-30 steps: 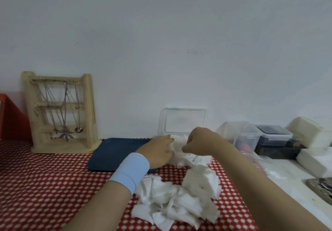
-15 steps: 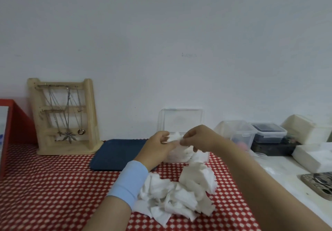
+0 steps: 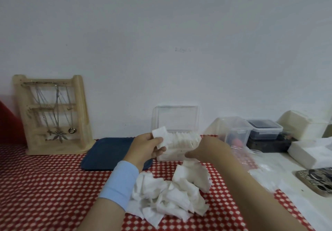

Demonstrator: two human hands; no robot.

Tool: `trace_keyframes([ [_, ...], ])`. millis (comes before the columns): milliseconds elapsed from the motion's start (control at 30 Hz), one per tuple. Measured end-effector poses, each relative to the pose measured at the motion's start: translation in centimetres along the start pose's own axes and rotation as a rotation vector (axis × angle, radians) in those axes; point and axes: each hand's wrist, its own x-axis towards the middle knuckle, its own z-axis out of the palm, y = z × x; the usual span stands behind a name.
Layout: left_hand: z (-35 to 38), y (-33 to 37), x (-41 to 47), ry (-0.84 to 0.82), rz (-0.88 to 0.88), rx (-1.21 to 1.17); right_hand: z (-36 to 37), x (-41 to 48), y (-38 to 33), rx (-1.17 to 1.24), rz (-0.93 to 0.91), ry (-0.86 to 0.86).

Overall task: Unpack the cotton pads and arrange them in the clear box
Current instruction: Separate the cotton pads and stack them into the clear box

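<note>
The left hand (image 3: pixel 146 150) pinches a few cotton pads (image 3: pixel 160 137) in curled fingers, just left of the clear box (image 3: pixel 172 157). More pads stand in rows inside the box. The right hand (image 3: pixel 206 151) hovers in front of the box, over the loose pile (image 3: pixel 170 194). I cannot tell whether its fingers grip anything.

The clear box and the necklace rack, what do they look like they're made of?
Clear box: likely hard plastic with a glossy finish; it is see-through, and the cotton pads show through its front. Necklace rack: probably unfinished light wood, a matte pale tan, though no grain is visible.
</note>
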Motion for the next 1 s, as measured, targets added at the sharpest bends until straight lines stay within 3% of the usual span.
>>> trace_keyframes([
  [167, -1.0, -0.6, 0.4, 0.043, 0.014, -0.014, 0.3, 1.1, -0.5, 0.103, -0.078, -0.034],
  [333, -2.1, -0.7, 0.6, 0.093, 0.022, -0.041, -3.1, -0.4, -1.4, 0.51, -0.336, -0.137],
  [533, -3.4, -0.8, 0.4, 0.114, 0.03, -0.014, -3.5, -1.3, -3.2, 0.971, -0.59, -0.434],
  [733, -3.5, -0.4, -0.5, -0.086, -0.069, -0.134, -1.5, -0.9, -4.5, 0.888, -0.563, -0.316],
  [867, -3.7, -0.4, -0.5, -0.135, -0.072, -0.213, -1.0, -0.5, -4.6, 0.788, -0.511, -0.29],
  [1000, -3.6, -1.0, -0.3, -0.155, -0.019, -0.127, -0.7, -0.5, -5.1, 0.73, -0.454, -0.295],
])
